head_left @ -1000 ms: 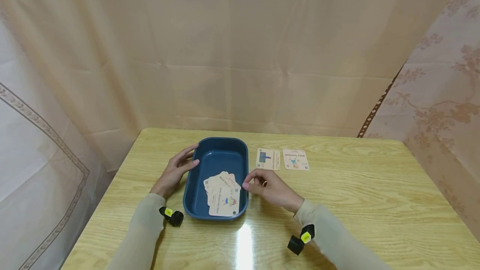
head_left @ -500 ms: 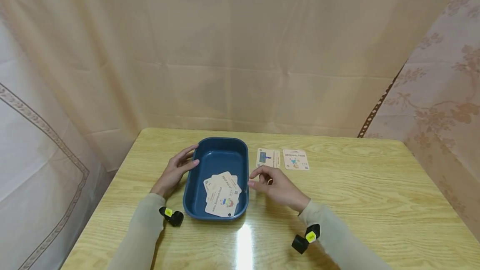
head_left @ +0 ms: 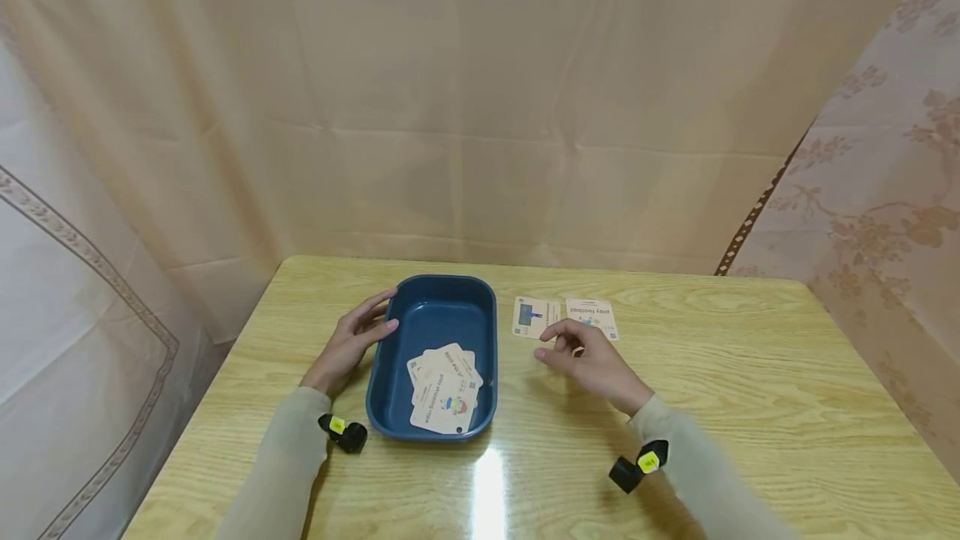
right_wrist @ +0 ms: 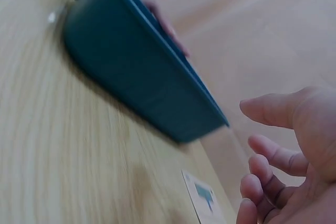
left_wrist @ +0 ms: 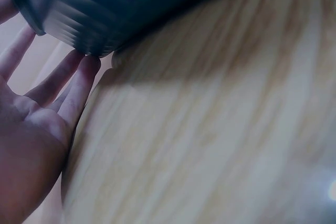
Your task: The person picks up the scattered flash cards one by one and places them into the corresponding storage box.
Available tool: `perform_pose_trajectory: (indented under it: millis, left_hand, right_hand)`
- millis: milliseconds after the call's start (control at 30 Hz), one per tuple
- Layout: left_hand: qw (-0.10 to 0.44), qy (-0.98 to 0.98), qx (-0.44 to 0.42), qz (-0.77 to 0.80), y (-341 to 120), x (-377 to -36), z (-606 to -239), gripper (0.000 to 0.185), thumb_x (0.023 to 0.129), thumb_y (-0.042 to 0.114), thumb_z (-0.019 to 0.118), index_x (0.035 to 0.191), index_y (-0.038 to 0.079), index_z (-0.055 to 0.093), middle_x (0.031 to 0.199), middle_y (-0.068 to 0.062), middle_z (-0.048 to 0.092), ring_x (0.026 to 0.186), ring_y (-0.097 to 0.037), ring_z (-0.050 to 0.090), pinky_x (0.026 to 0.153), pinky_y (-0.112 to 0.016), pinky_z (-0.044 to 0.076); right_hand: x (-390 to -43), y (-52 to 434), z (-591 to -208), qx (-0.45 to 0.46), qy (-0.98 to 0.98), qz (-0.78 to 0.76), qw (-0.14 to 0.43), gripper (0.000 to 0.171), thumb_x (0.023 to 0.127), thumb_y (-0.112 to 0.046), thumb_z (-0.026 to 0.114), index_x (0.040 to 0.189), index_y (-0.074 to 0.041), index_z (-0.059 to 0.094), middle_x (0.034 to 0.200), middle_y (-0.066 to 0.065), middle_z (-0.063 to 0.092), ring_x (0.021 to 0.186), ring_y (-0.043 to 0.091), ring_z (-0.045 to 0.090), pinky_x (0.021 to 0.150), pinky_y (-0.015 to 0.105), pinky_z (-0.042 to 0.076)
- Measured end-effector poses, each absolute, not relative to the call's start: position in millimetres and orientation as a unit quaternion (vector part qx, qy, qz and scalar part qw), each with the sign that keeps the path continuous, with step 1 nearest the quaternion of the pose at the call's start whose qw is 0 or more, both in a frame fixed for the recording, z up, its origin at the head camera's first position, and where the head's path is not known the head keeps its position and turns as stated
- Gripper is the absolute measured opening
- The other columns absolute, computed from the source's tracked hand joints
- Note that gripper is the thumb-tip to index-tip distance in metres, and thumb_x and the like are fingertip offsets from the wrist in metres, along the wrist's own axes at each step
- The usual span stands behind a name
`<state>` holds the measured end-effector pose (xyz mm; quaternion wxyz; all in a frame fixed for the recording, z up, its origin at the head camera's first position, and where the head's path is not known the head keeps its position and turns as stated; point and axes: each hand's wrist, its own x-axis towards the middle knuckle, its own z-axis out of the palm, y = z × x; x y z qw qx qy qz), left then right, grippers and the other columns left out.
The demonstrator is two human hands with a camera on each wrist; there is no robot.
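Observation:
A deep blue plastic tray (head_left: pixel 431 315) stands on the table, with several picture cards (head_left: pixel 444 398) overlapping in its near half. My left hand (head_left: pixel 350 348) holds the tray's left side, the thumb over the rim and the other fingers against the outer wall. In the left wrist view, those fingertips (left_wrist: pixel 89 64) touch the wall below the rim. Right of the tray, my right hand (head_left: pixel 588 361) hovers with loosely bent fingers and nothing between them. Just beyond it lie a card with a dark board picture (head_left: pixel 530 315) and a "play football" card (head_left: pixel 600 312), partly hidden by the hand.
The light wooden table (head_left: pixel 720 382) spreads to the right of the cards. A beige curtain (head_left: pixel 480 107) hangs behind its far edge, and a floral cloth (head_left: pixel 892 190) hangs at the right. A glare spot (head_left: pixel 489 494) shines near the front.
My right hand has let go of the top card, which settled tilted on the pile in the tray. The hand then moved right, toward the two cards on the table. My left hand stays put.

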<state>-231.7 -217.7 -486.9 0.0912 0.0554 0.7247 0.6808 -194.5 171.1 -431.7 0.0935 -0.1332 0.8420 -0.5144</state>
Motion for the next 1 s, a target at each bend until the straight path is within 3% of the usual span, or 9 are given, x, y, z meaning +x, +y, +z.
perform_pose_trajectory:
  millis: [500,1000]
  left_hand:
    - [0.09,0.731,0.049,0.675,-217,-232,-487,0.06,0.1,0.026,0.067,0.155,0.02,0.043,0.16,-0.013,0.035,0.145,-0.038,0.033,0.119,-0.058,0.025]
    - [0.088,0.732,0.055,0.674,-219,-232,-489,0.061,0.1,0.027,0.067,0.155,0.019,0.043,0.16,-0.014,0.035,0.144,-0.038,0.034,0.118,-0.059,0.024]
  right_hand:
    - [-230,230,-453,-0.04,0.872,-0.483,0.072,0.044,0.089,-0.022,0.081,0.118,0.004,0.06,0.094,0.007,0.049,0.084,0.021,0.045,0.066,0.026,0.04]
    - [-249,257,-465,0.02,0.899,-0.429,0.091,0.064,0.086,-0.038,0.083,0.127,0.001,0.053,0.104,0.011,0.052,0.092,0.025,0.047,0.075,0.034,0.041]
